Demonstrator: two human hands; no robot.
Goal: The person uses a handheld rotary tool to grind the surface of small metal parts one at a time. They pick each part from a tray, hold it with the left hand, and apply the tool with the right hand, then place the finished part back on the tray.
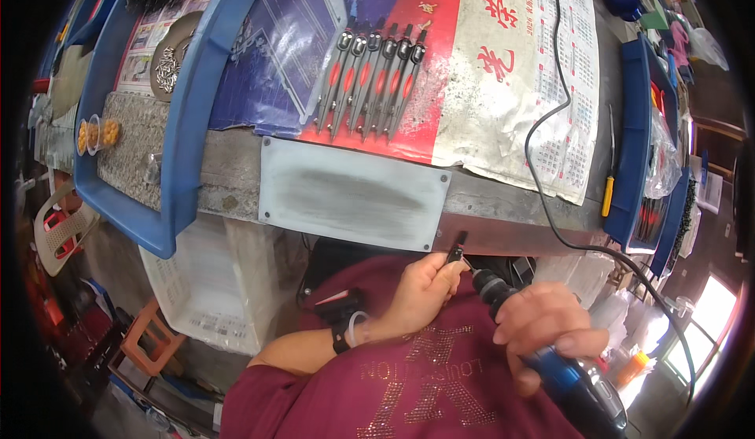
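Left fingers [442, 274]: drawn narrow, pinching a small black part [455, 253].
Right fingers [533, 307]: wrapped around the body of a blue-and-black power driver [578, 392].
Small black part: in the left grip, close to the table's near edge and just right of the grey plate's lower corner.
Power driver: tilted, its black chuck [493, 288] pointing up and left toward the part; whether the bit touches it is too small to tell.
Grey plate [354, 199]: flat at the front of the table [503, 195], a screw at each corner, a dark smudge across its middle.
Pointed tools [379, 85]: six side by side beyond the plate, grey and black with red inserts, tips toward the person.
Printed sheets [472, 116]: blue, red and whitish, spread under the tools.
Black cable [539, 120]: curving over the whitish sheet and down the right side.
Left side: blue tray frame [185, 116], with a round dish [183, 31] of small metal pieces and clear cups [94, 134] of orange-yellow bits.
Right side: yellow-handled tool [608, 195] beside a blue bin [627, 148].
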